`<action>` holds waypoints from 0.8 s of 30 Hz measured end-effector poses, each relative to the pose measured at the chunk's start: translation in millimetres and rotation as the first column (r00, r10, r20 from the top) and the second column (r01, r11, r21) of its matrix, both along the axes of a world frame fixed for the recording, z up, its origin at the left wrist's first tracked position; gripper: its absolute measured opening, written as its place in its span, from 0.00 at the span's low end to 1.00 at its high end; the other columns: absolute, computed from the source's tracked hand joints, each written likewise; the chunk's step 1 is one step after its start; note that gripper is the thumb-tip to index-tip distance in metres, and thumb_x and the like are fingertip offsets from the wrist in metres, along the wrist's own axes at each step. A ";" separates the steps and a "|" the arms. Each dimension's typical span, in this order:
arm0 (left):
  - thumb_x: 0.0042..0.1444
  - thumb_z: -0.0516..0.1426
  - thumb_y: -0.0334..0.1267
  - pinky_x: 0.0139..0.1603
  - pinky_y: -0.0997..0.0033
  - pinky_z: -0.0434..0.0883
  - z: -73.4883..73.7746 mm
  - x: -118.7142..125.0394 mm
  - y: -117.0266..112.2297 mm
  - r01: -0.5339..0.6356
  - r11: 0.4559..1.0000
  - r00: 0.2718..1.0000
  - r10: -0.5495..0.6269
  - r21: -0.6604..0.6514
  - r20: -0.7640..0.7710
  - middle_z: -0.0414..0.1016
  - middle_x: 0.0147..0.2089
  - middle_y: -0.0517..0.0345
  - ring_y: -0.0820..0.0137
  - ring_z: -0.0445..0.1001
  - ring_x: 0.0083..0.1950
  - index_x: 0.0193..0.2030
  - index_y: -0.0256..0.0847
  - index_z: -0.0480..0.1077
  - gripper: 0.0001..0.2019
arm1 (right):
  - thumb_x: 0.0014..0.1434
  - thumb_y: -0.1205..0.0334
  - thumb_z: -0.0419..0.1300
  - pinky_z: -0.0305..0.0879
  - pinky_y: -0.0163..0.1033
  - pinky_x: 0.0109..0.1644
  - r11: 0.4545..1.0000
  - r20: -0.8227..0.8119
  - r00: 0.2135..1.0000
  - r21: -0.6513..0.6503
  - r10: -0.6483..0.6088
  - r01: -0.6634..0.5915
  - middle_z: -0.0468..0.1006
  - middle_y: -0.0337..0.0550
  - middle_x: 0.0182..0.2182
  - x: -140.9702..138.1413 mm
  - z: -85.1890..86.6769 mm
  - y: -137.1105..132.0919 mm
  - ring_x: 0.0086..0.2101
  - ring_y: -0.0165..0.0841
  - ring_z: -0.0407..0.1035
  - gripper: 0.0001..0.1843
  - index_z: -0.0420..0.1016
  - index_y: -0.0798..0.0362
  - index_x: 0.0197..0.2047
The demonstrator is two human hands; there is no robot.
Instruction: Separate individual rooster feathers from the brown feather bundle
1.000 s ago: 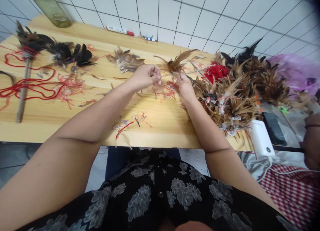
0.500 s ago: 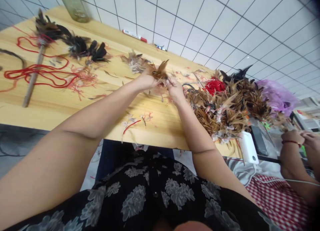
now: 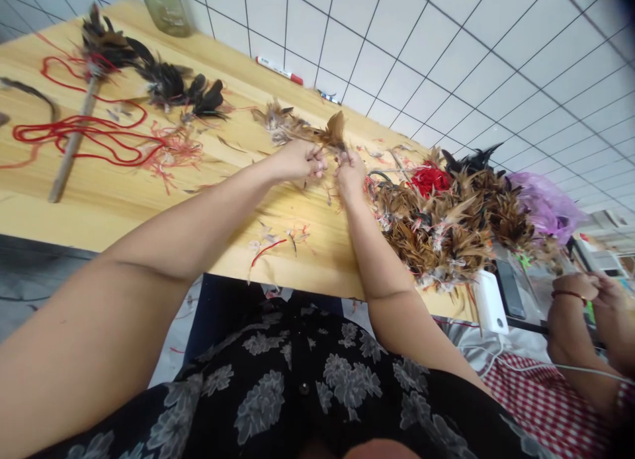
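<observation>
Over the middle of the wooden table my right hand (image 3: pixel 351 171) pinches a small bunch of brown feathers (image 3: pixel 334 128) at its lower end, tips pointing up. Just to its left is my left hand (image 3: pixel 300 160), fingers curled closed; whatever they may hold is too small to make out. Behind my left hand lies a clump of pale brown feathers (image 3: pixel 278 122). Scraps of feather and a short piece of red cord (image 3: pixel 268 249) lie nearer the front edge.
A large pile of brown feather bunches (image 3: pixel 436 231) with a red tangle of thread (image 3: pixel 430 179) stands to the right. Leftward are a stick (image 3: pixel 74 145), red cord (image 3: pixel 104 131) and black feathers (image 3: pixel 169 85). A marker (image 3: pixel 278 70) lies by the wall. Another person's hands (image 3: pixel 580 287) are at far right.
My hands have drawn apart slightly; the brown feather bunch now stays with my right hand. The view has shifted a little.
</observation>
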State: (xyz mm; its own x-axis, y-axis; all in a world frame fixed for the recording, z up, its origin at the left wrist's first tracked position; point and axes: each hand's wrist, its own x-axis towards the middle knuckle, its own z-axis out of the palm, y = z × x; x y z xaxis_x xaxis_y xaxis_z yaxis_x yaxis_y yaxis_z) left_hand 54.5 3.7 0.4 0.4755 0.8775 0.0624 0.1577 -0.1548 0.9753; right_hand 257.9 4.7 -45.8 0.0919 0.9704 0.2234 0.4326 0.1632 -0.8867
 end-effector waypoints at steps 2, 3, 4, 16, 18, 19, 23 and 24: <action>0.55 0.73 0.26 0.54 0.61 0.82 0.1 -0.6 -0.9 -0.041 0.997 0.998 0.044 0.060 -0.039 0.80 0.29 0.61 0.61 0.82 0.36 0.39 0.45 0.78 0.12 | 0.77 0.60 0.54 0.68 0.59 0.84 0.984 0.074 0.982 0.043 -0.176 0.173 0.73 0.45 0.43 0.1 6.8 -5.5 0.58 0.45 0.72 0.13 0.64 0.42 0.36; 0.54 0.72 0.26 0.55 0.61 0.82 0.9 -1.4 -2.2 -0.064 0.992 0.995 0.071 0.105 -0.065 0.79 0.28 0.62 0.60 0.82 0.36 0.40 0.45 0.77 0.13 | 0.76 0.62 0.55 0.68 0.59 0.84 0.973 0.095 0.969 0.058 -0.227 0.222 0.75 0.46 0.44 0.4 8.9 -8.1 0.59 0.45 0.72 0.13 0.65 0.42 0.36; 0.53 0.72 0.26 0.56 0.61 0.81 2.2 -2.2 -4.0 -0.078 0.984 0.990 0.095 0.161 -0.102 0.79 0.28 0.62 0.59 0.83 0.37 0.40 0.46 0.77 0.13 | 0.76 0.64 0.56 0.67 0.58 0.85 0.970 0.108 0.964 0.063 -0.242 0.236 0.77 0.47 0.46 0.9 10.4 -10.5 0.60 0.45 0.73 0.12 0.67 0.43 0.37; 0.74 0.57 0.33 0.63 0.51 0.81 35.5 2.4 -41.4 0.270 0.655 0.863 0.161 0.706 -0.479 0.90 0.49 0.45 0.49 0.89 0.58 0.49 0.43 0.85 0.13 | 0.86 0.64 0.50 0.79 0.47 0.60 0.988 0.812 0.583 -0.052 -0.042 0.144 0.86 0.51 0.68 -24.4 58.4 -57.1 0.58 0.47 0.86 0.22 0.86 0.49 0.65; 0.77 0.56 0.34 0.65 0.48 0.80 40.4 -7.8 -31.0 0.200 0.628 0.881 0.221 0.752 -0.418 0.90 0.54 0.43 0.48 0.87 0.61 0.52 0.44 0.84 0.13 | 0.84 0.65 0.51 0.78 0.46 0.60 0.999 0.821 0.570 -0.042 0.023 0.020 0.89 0.50 0.65 -26.3 57.7 -59.1 0.56 0.45 0.86 0.22 0.87 0.48 0.63; 0.77 0.57 0.33 0.65 0.49 0.79 41.4 -14.5 -23.5 0.158 0.625 0.891 0.243 0.765 -0.383 0.90 0.55 0.44 0.50 0.86 0.61 0.52 0.45 0.83 0.12 | 0.84 0.65 0.51 0.78 0.45 0.60 0.998 0.823 0.564 -0.043 0.061 -0.044 0.89 0.50 0.63 -26.8 56.2 -58.9 0.55 0.44 0.86 0.22 0.87 0.48 0.62; 0.74 0.61 0.31 0.60 0.58 0.76 31.6 -43.2 13.3 -0.002 0.669 0.918 0.295 0.744 -0.264 0.89 0.52 0.56 0.65 0.78 0.49 0.49 0.46 0.80 0.07 | 0.83 0.65 0.53 0.79 0.46 0.62 0.966 0.796 0.574 -0.050 0.191 -0.252 0.90 0.50 0.60 -30.2 52.4 -54.2 0.57 0.45 0.84 0.19 0.86 0.48 0.57; 0.73 0.62 0.32 0.57 0.60 0.75 25.7 -48.4 22.7 -0.038 0.685 0.921 0.307 0.728 -0.240 0.89 0.49 0.59 0.67 0.74 0.45 0.47 0.46 0.80 0.05 | 0.84 0.63 0.53 0.79 0.47 0.63 0.955 0.773 0.596 -0.041 0.217 -0.294 0.89 0.50 0.60 -31.5 52.9 -52.5 0.58 0.46 0.83 0.18 0.86 0.48 0.56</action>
State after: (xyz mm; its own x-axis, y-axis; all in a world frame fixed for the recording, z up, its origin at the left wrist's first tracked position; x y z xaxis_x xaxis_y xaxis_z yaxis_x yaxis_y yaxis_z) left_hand 6.2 26.4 26.1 0.4286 0.7052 0.5648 0.5290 -0.7026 0.4758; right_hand 226.5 -47.7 7.1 -0.3976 0.9012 0.1728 0.8723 0.4296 -0.2334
